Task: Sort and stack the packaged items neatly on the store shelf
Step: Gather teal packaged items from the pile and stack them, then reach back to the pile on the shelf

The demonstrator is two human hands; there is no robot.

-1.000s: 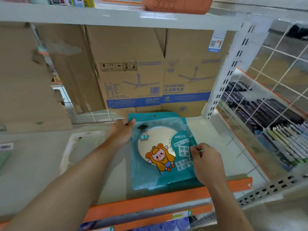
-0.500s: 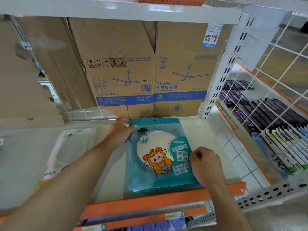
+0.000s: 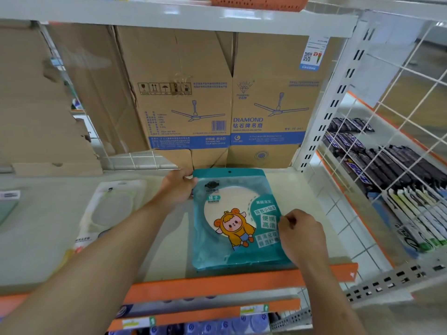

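Note:
A teal mirror package with a cartoon figure lies flat on the cream shelf, its lower edge at the orange shelf lip. It seems to top a stack of like packages. My left hand grips its upper left edge. My right hand is curled at its right edge, pinching it. A clear-fronted white package lies flat to the left, untouched.
Cardboard ceiling-fan boxes stand right behind the package. A white upright and wire grid wall off the right, with dark and striped packets beyond. Torn cardboard stands at the left. A shelf hangs overhead.
The teal package has been turned from a tilt to square with the shelf edge and now sits a little farther right. Both hands kept their hold on it.

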